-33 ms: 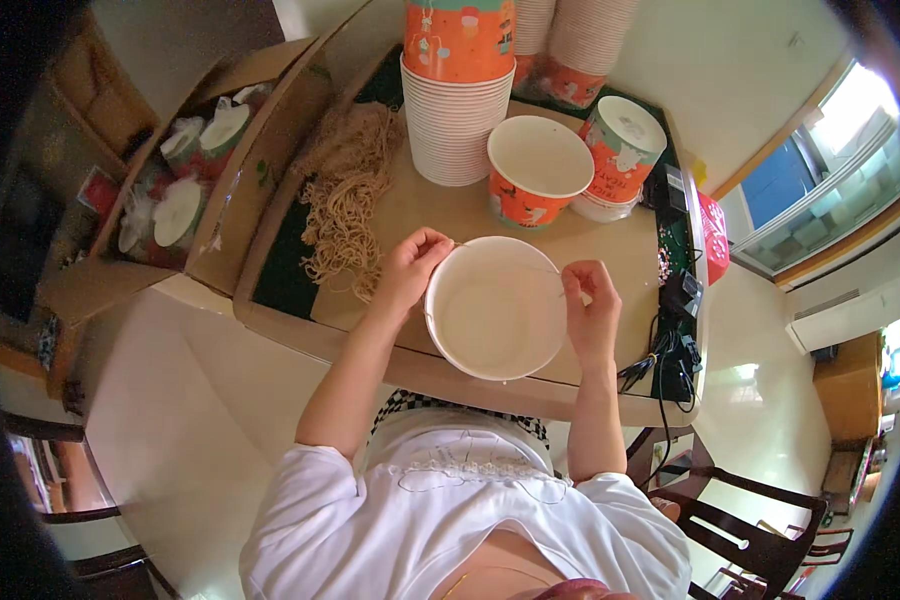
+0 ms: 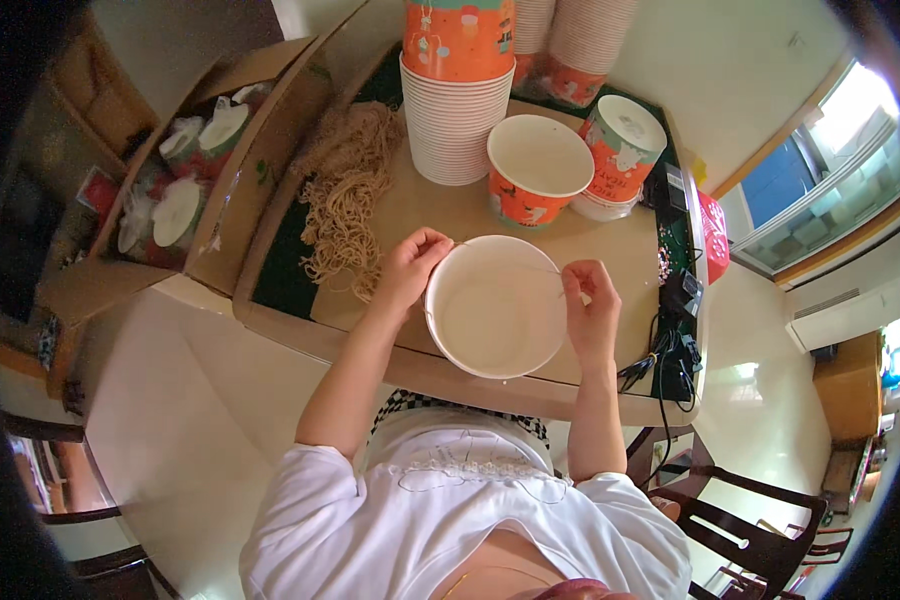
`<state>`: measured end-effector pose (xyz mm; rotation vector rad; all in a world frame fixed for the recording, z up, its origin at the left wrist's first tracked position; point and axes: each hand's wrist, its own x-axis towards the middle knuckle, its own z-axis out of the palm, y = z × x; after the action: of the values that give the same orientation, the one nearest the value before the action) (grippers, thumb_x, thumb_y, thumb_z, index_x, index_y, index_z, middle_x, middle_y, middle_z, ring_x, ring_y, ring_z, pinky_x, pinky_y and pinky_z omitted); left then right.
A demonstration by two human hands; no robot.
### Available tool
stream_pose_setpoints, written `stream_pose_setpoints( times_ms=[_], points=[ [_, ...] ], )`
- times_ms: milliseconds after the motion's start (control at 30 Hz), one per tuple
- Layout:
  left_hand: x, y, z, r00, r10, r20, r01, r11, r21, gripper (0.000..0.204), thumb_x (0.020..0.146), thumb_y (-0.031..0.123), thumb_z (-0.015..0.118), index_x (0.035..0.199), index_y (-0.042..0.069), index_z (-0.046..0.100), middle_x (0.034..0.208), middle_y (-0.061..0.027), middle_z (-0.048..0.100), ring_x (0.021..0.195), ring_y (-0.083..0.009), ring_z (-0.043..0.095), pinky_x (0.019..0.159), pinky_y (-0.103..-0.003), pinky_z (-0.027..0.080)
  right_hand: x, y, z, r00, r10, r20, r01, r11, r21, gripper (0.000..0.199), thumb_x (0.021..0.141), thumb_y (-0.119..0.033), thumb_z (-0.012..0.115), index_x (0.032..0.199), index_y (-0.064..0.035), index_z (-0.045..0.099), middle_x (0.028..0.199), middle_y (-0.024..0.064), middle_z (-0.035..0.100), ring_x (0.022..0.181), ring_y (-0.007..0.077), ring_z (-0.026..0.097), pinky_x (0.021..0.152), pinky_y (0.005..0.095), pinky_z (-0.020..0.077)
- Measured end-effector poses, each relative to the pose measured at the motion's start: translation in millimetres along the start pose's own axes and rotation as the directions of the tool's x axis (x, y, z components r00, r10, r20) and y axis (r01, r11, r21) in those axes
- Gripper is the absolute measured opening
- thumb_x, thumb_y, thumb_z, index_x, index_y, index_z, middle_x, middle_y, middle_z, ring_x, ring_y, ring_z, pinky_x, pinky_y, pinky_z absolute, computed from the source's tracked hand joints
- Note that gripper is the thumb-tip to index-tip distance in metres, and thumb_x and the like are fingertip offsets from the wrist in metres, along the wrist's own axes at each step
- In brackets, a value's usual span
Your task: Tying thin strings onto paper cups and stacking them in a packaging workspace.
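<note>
The white paper bowl (image 2: 497,306) sits low over the near edge of the counter (image 2: 450,215), held between both hands, its empty inside facing up at the head camera. The left hand (image 2: 410,268) pinches the rim on the bowl's left side, thumb and fingers closed narrowly on the edge; the right hand (image 2: 590,310) does the same on the right rim, its grip likewise narrow and closed on the bowl. Taking it at two opposite points keeps the light, flexible bowl level and round. Whether its base rests on the counter or hangs just above it I cannot tell from this angle.

Beyond the bowl stands an orange printed paper cup (image 2: 538,170) with its open mouth up, and just beside it, to the right, a lidded orange cup (image 2: 622,140), tilted in the fisheye view. Behind these rises a tall stack of nested white cups (image 2: 457,125) topped by an orange printed one, with more stacks (image 2: 580,45) at the far edge, all within arm's reach. A heap of dry noodles (image 2: 345,195) lies loose on the counter's left part, near the left hand. Further left, an open cardboard box (image 2: 220,150) holds several sealed cups. Black cables (image 2: 670,350) hang off the counter's right end.
</note>
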<state>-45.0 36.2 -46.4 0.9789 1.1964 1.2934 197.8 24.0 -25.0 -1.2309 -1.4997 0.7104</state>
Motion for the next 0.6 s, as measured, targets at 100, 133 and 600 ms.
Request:
stream_pose_setpoints(
  times_ms=[100,133,600],
  points=[
    [5,-10,-3,0.994,-0.100,0.035,0.100,0.995,-0.009,0.011,0.092,0.014,0.056,0.092,0.004,0.061,0.081,-0.0003,0.062,0.072,-0.0058,0.057,0.064,-0.021,0.046,3,14,1,0.999,0.040,0.031,-0.041,0.998,0.042,0.004,0.089,-0.003,0.058,0.092,0.0000,0.058,0.079,0.0007,0.060,0.073,0.0073,0.055,0.069,0.0218,0.0456],
    [8,-20,-4,0.986,-0.152,0.065,0.157,0.984,-0.087,0.010,0.092,0.013,0.055,0.094,0.004,0.061,0.083,-0.0011,0.062,0.072,-0.0067,0.058,0.064,-0.022,0.047,5,19,1,0.997,0.053,0.049,-0.057,0.996,0.072,0.005,0.090,-0.004,0.058,0.092,-0.0002,0.059,0.079,-0.0002,0.059,0.073,0.0064,0.055,0.068,0.0211,0.0450],
    [6,-56,-4,0.986,-0.128,0.108,0.136,0.988,-0.070,0.013,0.091,0.020,0.058,0.092,0.007,0.061,0.082,-0.0002,0.062,0.075,-0.0085,0.056,0.065,-0.023,0.047,6,-2,-9,0.971,0.162,0.174,-0.132,0.976,-0.173,0.014,0.088,-0.014,0.061,0.089,0.0001,0.062,0.067,0.0035,0.059,0.064,0.0074,0.053,0.061,0.0258,0.0453]
  ],
)
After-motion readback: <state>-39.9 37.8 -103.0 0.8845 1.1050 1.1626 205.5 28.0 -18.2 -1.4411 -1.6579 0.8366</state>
